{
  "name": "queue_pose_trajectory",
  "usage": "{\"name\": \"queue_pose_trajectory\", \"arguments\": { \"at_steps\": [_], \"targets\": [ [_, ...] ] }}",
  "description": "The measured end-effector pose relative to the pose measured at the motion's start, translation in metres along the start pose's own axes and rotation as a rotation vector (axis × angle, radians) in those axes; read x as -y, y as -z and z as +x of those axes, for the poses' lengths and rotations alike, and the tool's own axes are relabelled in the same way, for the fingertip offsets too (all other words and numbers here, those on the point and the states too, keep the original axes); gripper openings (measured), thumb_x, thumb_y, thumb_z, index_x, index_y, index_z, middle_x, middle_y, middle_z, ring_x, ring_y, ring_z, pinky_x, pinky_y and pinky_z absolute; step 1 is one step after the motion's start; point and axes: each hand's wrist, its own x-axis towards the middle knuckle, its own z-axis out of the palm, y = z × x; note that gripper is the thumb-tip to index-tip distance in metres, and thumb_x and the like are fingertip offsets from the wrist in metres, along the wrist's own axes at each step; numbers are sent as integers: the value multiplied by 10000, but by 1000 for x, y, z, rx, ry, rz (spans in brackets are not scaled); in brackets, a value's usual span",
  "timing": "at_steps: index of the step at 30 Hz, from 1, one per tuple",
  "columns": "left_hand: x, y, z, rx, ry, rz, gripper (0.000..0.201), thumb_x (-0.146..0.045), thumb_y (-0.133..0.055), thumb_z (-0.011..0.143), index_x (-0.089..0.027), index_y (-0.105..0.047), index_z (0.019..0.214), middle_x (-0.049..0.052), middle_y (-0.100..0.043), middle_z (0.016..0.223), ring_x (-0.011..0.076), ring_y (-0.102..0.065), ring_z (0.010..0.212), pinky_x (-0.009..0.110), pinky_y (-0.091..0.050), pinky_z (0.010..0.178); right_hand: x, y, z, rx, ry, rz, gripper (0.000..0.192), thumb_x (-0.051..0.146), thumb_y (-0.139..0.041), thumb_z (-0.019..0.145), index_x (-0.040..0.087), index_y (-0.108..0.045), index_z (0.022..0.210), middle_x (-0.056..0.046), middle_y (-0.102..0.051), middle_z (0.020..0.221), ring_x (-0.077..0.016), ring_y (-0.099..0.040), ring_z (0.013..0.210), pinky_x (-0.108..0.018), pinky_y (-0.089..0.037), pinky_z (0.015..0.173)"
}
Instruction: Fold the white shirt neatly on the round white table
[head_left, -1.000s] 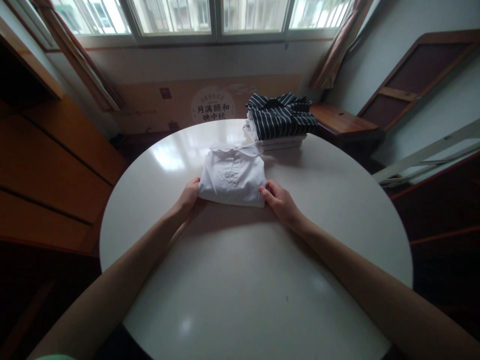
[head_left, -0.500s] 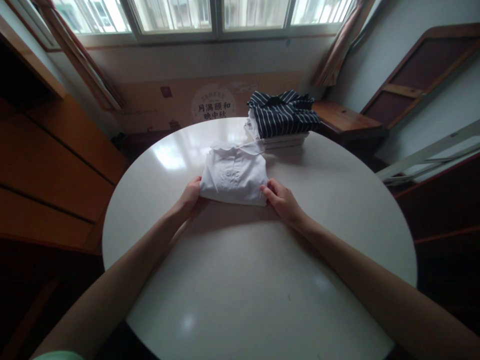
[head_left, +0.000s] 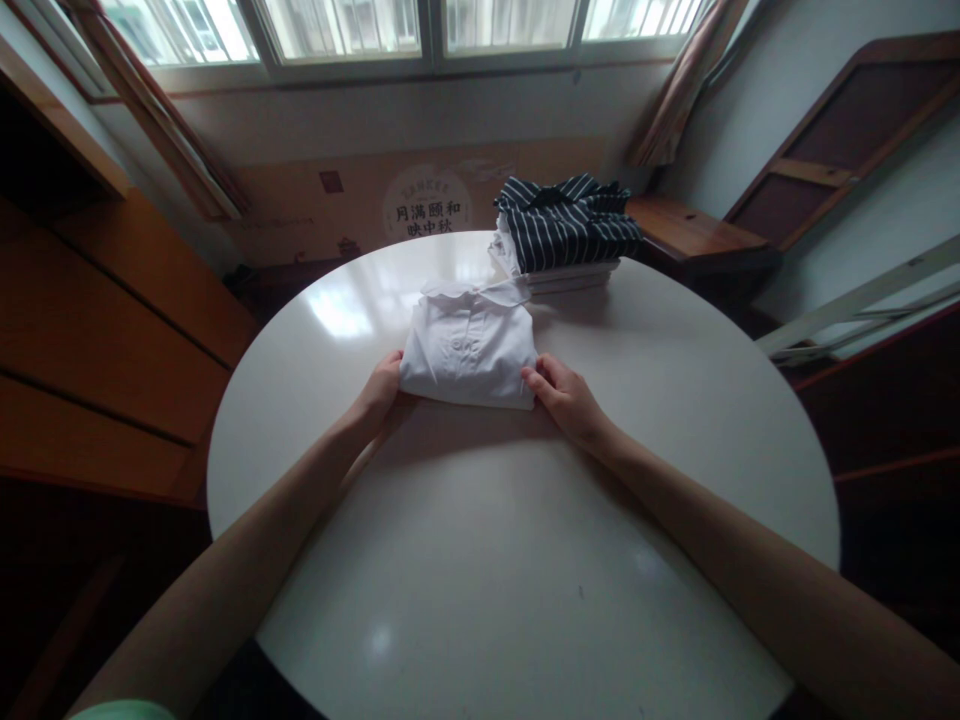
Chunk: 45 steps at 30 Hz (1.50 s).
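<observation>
A folded white shirt lies on the round white table, collar toward the window and buttoned front facing up. My left hand grips its left edge near the lower corner, with the fingertips partly hidden by the cloth. At the lower right corner, my right hand pinches the shirt between thumb and fingers. Just behind the shirt, to the right, stands a pile of folded clothes: a black-and-white striped shirt on top of several white folded garments.
Beyond the table's far edge a printed cardboard panel leans below the window. A wooden stool or low table stands at the back right. Orange-brown cabinets flank the left side.
Hardly anything differs. Both hands keep hold of the white shirt in the same place; the view has shifted very slightly.
</observation>
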Motion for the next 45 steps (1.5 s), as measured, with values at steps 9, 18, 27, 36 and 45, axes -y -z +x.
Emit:
{"name": "queue_pose_trajectory", "arguments": {
  "at_steps": [9, 18, 27, 36, 45],
  "targets": [
    [-1, -1, 0, 0, -18, 28, 278, -208, -616, 548, -92, -592, 800, 10, -600, 624, 125, -557, 578, 217, -452, 569, 1, 0, 0, -9, 9, -11, 334, 516, -400, 764, 195, -416, 675, 11, -487, 560, -113, -444, 552, -228, -325, 543],
    [-2, -1, -2, -3, -8, 41, 300, -210, -616, 561, -97, -581, 836, 13, -607, 643, 130, -573, 591, 211, -464, 566, 1, 0, 0, 7, -9, -24, 339, 524, -389, 763, 193, -423, 700, 2, -495, 604, -121, -457, 574, -238, -323, 568],
    [-4, 1, -4, -2, -42, 75, 566, -210, -640, 622, -187, -483, 1165, 2, -628, 756, 117, -558, 551, 221, -433, 528, 4, 1, -3, -47, 7, 1, 311, 489, -412, 775, 201, -390, 661, 25, -428, 542, -103, -383, 543, -225, -281, 536],
    [-3, 0, -4, 14, -72, 134, 323, -310, -662, 645, -160, -540, 905, -17, -581, 702, 90, -518, 552, 181, -394, 495, 0, 2, -3, -114, 37, 191, 289, 459, -440, 784, 191, -405, 682, 37, -380, 590, -89, -363, 585, -219, -296, 571],
    [-14, 4, -5, 146, 52, 274, 386, -186, -704, 520, -108, -669, 896, 52, -659, 690, 220, -612, 704, 265, -474, 594, -3, 2, 3, 41, -54, 323, 370, 538, -491, 720, 169, -463, 733, 12, -483, 679, -99, -428, 631, -224, -354, 577]
  ]
}}
